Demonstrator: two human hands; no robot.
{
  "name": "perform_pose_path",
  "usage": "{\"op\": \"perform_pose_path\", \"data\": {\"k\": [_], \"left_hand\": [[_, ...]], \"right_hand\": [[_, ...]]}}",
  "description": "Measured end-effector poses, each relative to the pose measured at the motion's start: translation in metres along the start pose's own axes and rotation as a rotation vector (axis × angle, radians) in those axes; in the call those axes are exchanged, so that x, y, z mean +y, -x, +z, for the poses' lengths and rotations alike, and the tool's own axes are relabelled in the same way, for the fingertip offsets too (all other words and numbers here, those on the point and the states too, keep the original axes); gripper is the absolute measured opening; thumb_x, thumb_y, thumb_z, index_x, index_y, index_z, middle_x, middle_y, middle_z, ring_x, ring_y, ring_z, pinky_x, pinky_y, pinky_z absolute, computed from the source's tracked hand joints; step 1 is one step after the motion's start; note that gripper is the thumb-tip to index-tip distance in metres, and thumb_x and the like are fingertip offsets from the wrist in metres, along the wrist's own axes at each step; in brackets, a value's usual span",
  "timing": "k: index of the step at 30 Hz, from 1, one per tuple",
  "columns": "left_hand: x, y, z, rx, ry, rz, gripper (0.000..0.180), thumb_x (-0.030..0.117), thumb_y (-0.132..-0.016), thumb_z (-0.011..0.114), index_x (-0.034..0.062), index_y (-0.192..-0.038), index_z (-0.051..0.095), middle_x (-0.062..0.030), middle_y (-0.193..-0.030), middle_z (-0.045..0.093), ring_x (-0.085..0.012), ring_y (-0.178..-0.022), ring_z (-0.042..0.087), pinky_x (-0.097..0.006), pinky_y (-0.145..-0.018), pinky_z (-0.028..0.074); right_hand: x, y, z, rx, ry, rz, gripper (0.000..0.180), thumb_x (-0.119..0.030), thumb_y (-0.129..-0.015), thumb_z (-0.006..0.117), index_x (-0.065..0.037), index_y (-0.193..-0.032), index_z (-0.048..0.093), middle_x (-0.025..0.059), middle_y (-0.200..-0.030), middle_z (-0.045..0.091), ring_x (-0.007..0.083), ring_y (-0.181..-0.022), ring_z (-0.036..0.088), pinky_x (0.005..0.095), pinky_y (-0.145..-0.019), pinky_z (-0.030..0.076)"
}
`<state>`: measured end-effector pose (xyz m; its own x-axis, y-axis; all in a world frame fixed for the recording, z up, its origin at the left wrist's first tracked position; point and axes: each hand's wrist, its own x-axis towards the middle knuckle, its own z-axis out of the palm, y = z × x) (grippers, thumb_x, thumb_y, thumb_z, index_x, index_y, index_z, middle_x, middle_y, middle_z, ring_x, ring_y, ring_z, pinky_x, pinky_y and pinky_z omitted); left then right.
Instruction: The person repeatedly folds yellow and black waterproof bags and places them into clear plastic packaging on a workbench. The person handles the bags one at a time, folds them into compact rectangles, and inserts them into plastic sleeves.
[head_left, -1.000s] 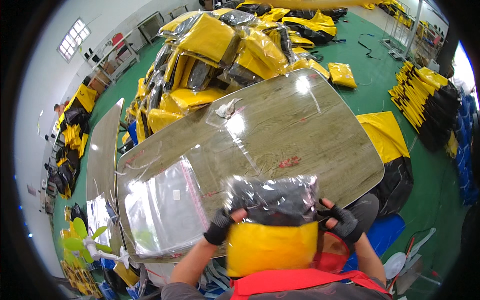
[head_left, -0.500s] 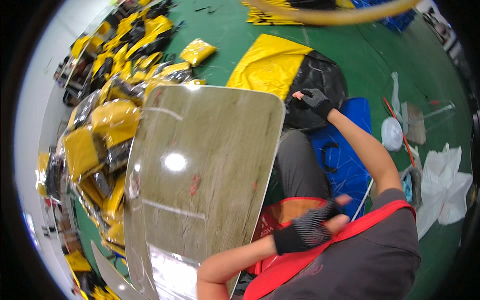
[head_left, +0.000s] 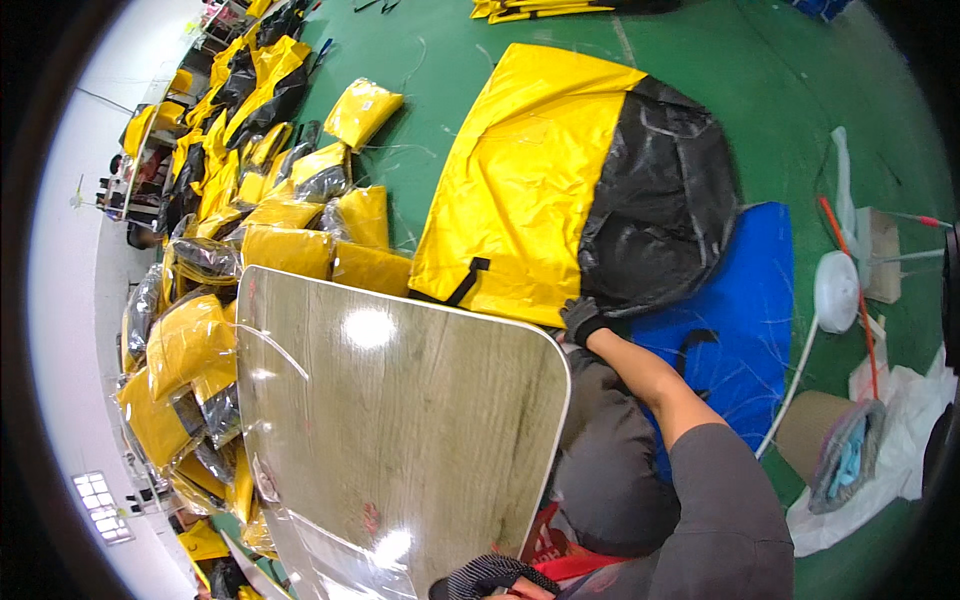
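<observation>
The yellow-and-black bag (head_left: 575, 185) lies beyond the counter (head_left: 410, 420). The right hand (head_left: 583, 320) is at the bag's near edge; whether it or the left hand (head_left: 492, 578) grips anything, I cannot tell. Best gather every layer before lifting.

Right hand (head_left: 583, 320) is at the bag's near edge, tight spot: table (head_left: 440, 430) corner on one side, grey-trousered leg (head_left: 615, 470) just below. Above the yellow-and-black bag (head_left: 530, 180), open sweep. Tabletop middle passable, flat; clear plastic (head_left: 330, 560) lies at its lower end, near left hand (head_left: 495, 578). Wrapped packages (head_left: 190, 345) block the table's far-left side. Rightward: blue sheet (head_left: 740, 290) lies low, then white roll (head_left: 836, 291) and orange stick (head_left: 840, 240) obstruct.
</observation>
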<state>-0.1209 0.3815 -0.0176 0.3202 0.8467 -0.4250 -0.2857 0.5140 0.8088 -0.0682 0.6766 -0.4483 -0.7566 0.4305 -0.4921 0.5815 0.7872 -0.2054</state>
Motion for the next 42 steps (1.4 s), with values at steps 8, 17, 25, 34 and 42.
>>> {"op": "perform_pose_path", "data": {"k": [8, 17, 25, 34, 42], "left_hand": [[-0.02, 0.017, 0.033, 0.642, 0.338, -0.028, 0.063, 0.038, -0.087, 0.064, -0.0058, -0.131, 0.048, -0.0186, -0.114, 0.064, -0.028, -0.107, 0.061, -0.04, -0.1, 0.042], [-0.048, 0.114, -0.025, 0.719, 0.291, 0.298, 0.079, 0.065, -0.09, 0.041, -0.0013, -0.133, 0.045, -0.0207, -0.123, 0.058, -0.0338, -0.116, 0.055, -0.05, -0.101, 0.042], [0.086, 0.312, -0.018, 1.062, 0.314, 0.731, 0.058, 0.053, -0.092, 0.05, 0.0045, -0.125, 0.054, -0.0153, -0.114, 0.063, -0.032, -0.11, 0.056, -0.045, -0.094, 0.045], [-0.025, 0.461, -0.093, 1.333, 0.113, 0.321, 0.051, 0.045, -0.092, 0.056, 0.004, -0.123, 0.056, -0.0131, -0.111, 0.064, -0.0275, -0.103, 0.058, -0.039, -0.09, 0.046], [-0.087, 0.429, -0.165, 1.465, -0.181, 0.241, 0.044, 0.035, -0.09, 0.062, 0.0021, -0.119, 0.059, -0.0111, -0.106, 0.065, -0.0244, -0.096, 0.06, -0.034, -0.086, 0.047]], "right_hand": [[0.043, -0.046, -0.062, 0.373, -0.492, 0.273, 0.032, -0.029, -0.091, 0.045, -0.003, -0.092, 0.064, 0.0199, -0.102, 0.065, 0.0448, -0.088, 0.06, 0.0544, -0.082, 0.045], [-0.106, 0.207, -0.462, 0.568, -0.558, -0.785, 0.04, -0.036, -0.083, 0.068, -0.008, -0.111, 0.062, 0.0119, -0.087, 0.07, 0.0236, -0.082, 0.067, 0.0348, -0.075, 0.053], [-0.238, 0.43, -0.266, -0.389, 0.269, -1.402, 0.038, -0.021, -0.085, 0.054, -0.028, -0.121, 0.063, 0.0112, -0.086, 0.069, 0.033, -0.076, 0.067, 0.0462, -0.06, 0.05], [-0.234, 0.422, -0.312, -0.4, -0.078, -1.026, 0.036, -0.027, -0.082, 0.062, -0.007, -0.111, 0.063, 0.0171, -0.109, 0.064, 0.0357, -0.1, 0.061, 0.041, -0.085, 0.048], [-0.11, 0.161, -0.414, 0.611, -0.182, 0.205, 0.067, -0.052, -0.079, 0.065, 0.0, -0.12, 0.055, 0.0246, -0.122, 0.057, 0.0407, -0.113, 0.055, 0.0448, -0.095, 0.044]]}}
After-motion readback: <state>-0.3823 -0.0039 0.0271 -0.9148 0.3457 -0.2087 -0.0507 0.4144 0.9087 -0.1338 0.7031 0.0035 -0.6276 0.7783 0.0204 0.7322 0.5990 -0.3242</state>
